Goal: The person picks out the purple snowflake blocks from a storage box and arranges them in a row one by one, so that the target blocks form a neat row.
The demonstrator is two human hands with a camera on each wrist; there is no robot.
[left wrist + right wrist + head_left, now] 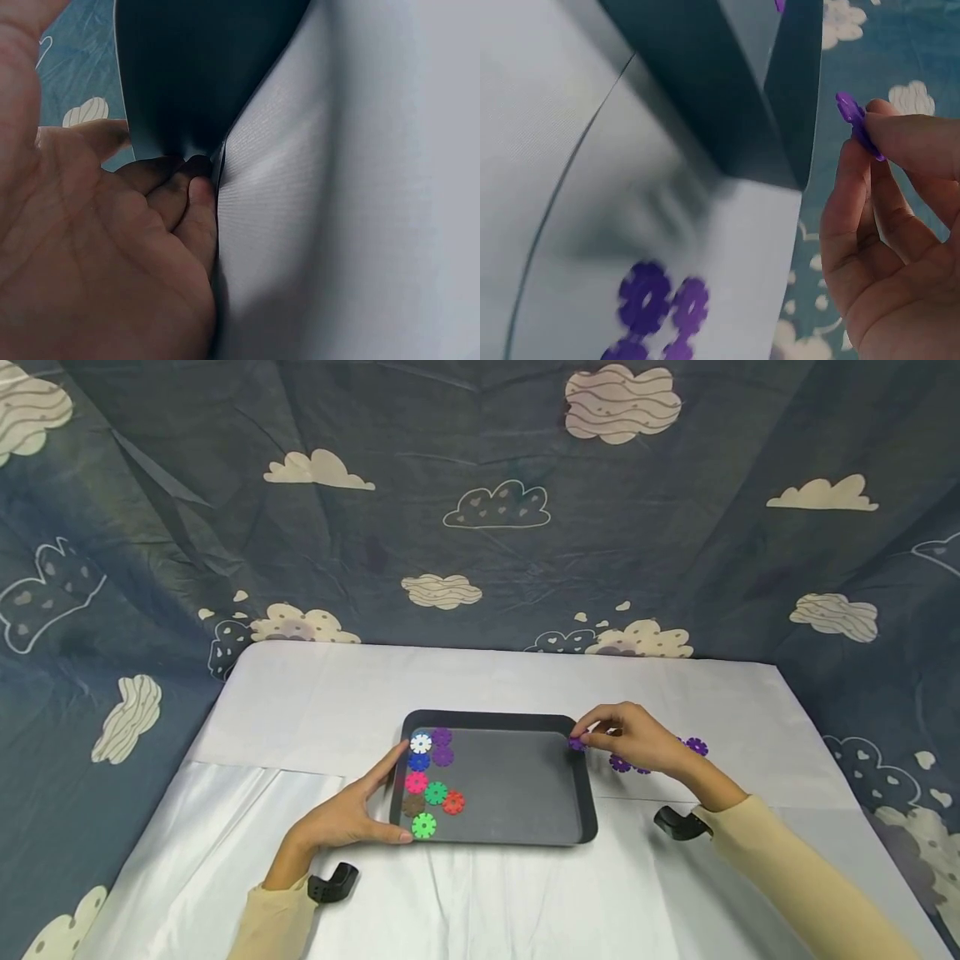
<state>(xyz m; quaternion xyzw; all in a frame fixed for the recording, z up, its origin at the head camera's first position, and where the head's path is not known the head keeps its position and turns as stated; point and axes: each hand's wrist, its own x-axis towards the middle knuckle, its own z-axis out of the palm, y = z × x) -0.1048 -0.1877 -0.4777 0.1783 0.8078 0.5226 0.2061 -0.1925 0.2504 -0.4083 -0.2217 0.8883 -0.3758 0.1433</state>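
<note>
A dark grey baking tray (pixel 517 785) lies on the white cloth. My left hand (pixel 345 817) holds its left end, the thumb near the front corner; in the left wrist view the curled fingers (pixel 199 217) meet the tray's outer wall (pixel 195 67). Over the tray's right rim, my right hand (pixel 641 742) pinches a purple notched disc (pixel 860 127) between thumb and fingertips. Inside the tray, along the left, lie several discs: white (pixel 421 743), blue (pixel 418 762), purple (pixel 443 756), pink (pixel 416 782), brown (pixel 412 806), green (pixel 436 792), red (pixel 453 802) and light green (pixel 423 825).
More purple discs (pixel 644 298) lie on the cloth right of the tray, partly hidden by the right hand in the head view. The white-covered table (pixel 510 681) backs onto a dark cloud-patterned curtain (pixel 487 560).
</note>
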